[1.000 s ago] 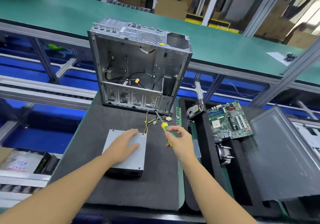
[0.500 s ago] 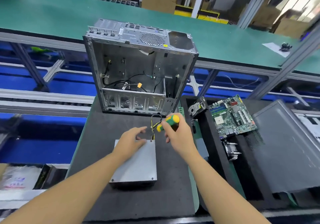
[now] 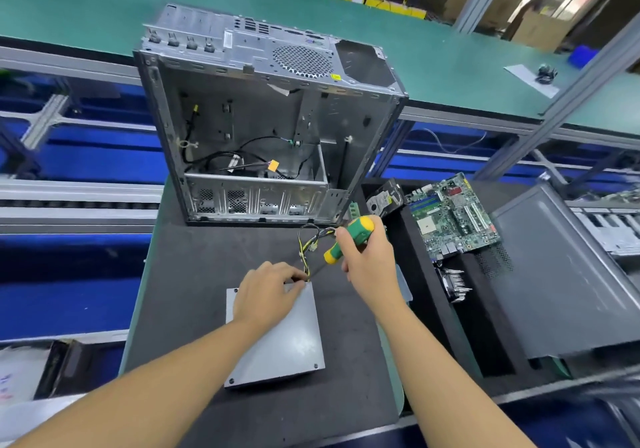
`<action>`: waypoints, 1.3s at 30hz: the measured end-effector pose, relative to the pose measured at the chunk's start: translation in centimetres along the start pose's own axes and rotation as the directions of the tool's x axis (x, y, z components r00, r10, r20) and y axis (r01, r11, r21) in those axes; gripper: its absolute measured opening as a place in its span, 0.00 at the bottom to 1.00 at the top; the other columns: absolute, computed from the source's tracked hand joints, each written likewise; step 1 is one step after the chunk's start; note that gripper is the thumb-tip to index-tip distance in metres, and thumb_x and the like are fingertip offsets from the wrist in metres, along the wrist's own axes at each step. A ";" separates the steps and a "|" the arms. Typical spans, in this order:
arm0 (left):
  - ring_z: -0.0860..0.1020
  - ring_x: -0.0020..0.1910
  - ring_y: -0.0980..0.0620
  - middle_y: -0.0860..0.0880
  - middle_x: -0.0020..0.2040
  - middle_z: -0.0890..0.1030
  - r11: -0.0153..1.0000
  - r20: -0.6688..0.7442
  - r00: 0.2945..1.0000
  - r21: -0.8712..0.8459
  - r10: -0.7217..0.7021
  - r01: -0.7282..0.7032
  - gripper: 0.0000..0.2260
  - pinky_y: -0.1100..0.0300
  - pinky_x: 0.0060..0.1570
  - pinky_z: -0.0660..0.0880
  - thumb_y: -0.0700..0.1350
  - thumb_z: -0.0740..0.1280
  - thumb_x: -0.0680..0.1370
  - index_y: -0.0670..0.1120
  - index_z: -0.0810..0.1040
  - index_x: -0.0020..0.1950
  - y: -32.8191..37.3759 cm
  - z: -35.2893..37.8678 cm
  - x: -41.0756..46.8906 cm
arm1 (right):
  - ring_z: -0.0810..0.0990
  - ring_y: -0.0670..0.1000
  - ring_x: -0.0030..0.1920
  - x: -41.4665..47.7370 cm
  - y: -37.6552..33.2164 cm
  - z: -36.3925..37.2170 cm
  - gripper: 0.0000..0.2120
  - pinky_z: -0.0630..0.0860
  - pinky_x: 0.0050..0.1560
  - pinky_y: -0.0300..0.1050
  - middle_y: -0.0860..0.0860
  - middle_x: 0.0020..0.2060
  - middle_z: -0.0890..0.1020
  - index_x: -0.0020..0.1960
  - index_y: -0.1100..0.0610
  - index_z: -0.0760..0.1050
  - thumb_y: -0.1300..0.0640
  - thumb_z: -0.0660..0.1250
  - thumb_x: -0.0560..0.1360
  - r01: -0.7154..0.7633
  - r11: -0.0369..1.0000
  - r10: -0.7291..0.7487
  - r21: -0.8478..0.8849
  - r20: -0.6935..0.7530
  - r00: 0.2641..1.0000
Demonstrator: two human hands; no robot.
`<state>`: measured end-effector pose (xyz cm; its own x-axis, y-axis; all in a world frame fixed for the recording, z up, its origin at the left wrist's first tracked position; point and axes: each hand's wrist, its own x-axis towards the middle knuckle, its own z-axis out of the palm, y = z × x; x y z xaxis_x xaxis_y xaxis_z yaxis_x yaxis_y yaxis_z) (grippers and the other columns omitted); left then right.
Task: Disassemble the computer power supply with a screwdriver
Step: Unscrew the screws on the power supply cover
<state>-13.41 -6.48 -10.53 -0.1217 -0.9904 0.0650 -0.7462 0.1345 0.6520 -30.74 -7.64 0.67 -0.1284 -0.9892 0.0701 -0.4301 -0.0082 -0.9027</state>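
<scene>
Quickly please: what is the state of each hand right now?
Left hand: on the power supply, fingers bent; grip cannot be told.
Right hand: grips the screwdriver.

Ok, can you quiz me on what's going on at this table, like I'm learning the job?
1. Fill the gap: the motherboard lies to the ___ of the computer case.
2. True or false: the right hand grips the screwdriver by its green and yellow handle.
3. Where does the left hand rest? A) on the power supply B) inside the computer case C) on the motherboard
Key: 1 right; 2 true; 3 A.
</scene>
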 end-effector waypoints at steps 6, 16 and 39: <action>0.72 0.45 0.61 0.67 0.46 0.80 1.000 0.008 1.000 0.002 -0.013 0.013 0.05 0.58 0.48 0.71 0.54 0.66 0.76 0.63 0.82 0.48 0.2 -0.2 -0.1 | 0.76 0.50 0.26 0.1 0.6 0.2 0.10 0.71 0.28 0.43 0.51 0.31 0.81 0.46 0.48 0.67 0.45 0.66 0.77 -0.006 1.000 0.006 0.004 0.025 1.000; 0.70 0.43 0.59 0.65 0.48 0.81 0.999 0.038 0.998 0.005 -0.040 0.039 0.13 0.56 0.50 0.71 0.44 0.63 0.77 0.61 0.83 0.49 0.4 -0.5 -0.3 | 0.78 0.47 0.32 0.2 -0.7 0.1 0.11 0.78 0.35 0.49 0.46 0.36 0.80 0.48 0.43 0.66 0.45 0.69 0.75 0.163 0.973 -0.101 -0.166 0.329 0.939; 0.74 0.48 0.57 0.61 0.46 0.79 0.999 0.031 0.999 -0.013 -0.036 0.036 0.05 0.57 0.50 0.68 0.49 0.65 0.75 0.60 0.77 0.47 0.9 -0.7 -0.7 | 0.78 0.51 0.45 0.9 -6.0 -0.1 0.14 0.77 0.48 0.51 0.46 0.45 0.79 0.50 0.44 0.70 0.61 0.70 0.75 0.350 0.832 -0.062 -0.429 0.555 0.829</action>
<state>-13.57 -5.67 -9.49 -0.1157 -0.9931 0.0180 -0.7414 0.0984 0.6638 -28.35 -8.52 6.18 0.4166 -0.9009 -0.1215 -0.7868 -0.2904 -0.5446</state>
